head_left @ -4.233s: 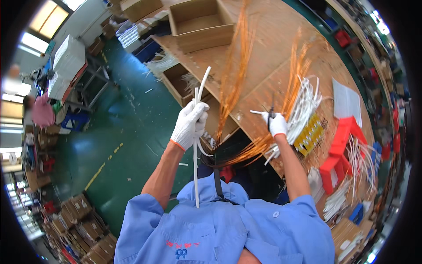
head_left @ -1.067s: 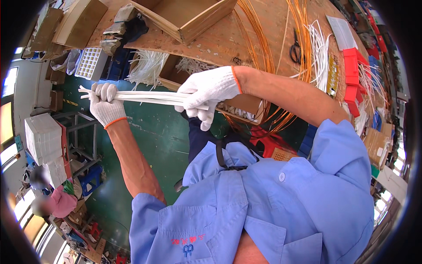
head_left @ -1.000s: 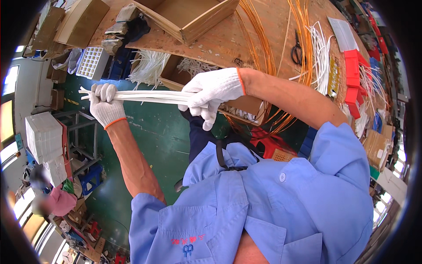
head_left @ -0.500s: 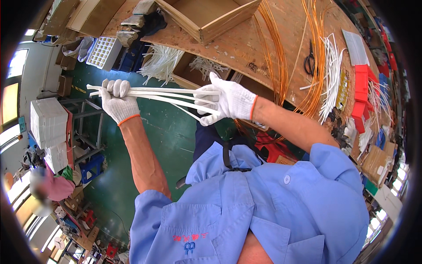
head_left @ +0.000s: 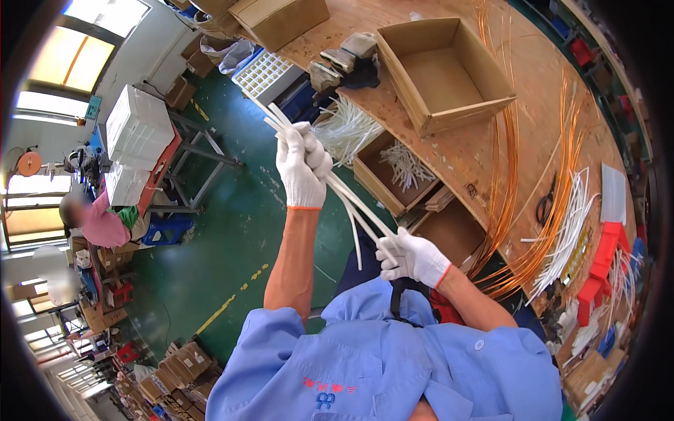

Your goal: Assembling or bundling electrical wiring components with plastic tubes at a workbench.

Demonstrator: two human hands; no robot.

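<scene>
Both of my hands wear white knitted gloves with orange cuffs. My left hand [head_left: 303, 165] is closed in a fist around a small bundle of thin white tubes [head_left: 350, 195], whose short ends stick out beyond the fist. Lower and to the right, my right hand [head_left: 415, 259] pinches the near ends of some of these tubes between thumb and fingers. One tube hangs loose between the hands, its end apart from the others. The bundle slants down from left to right over the floor, in front of the bench.
On the wooden bench [head_left: 449, 156] stand an open cardboard box [head_left: 460, 112], orange wire bundles [head_left: 565, 175], scissors [head_left: 545, 200] and white tubes [head_left: 567, 235]. Beneath its edge, a cardboard box [head_left: 375, 184] holds short white pieces. A person in pink [head_left: 105, 223] sits at the left.
My right hand has come down and nearer my body, and my left hand has turned, so the bundle now slants instead of lying level. The whole view has swung round.
</scene>
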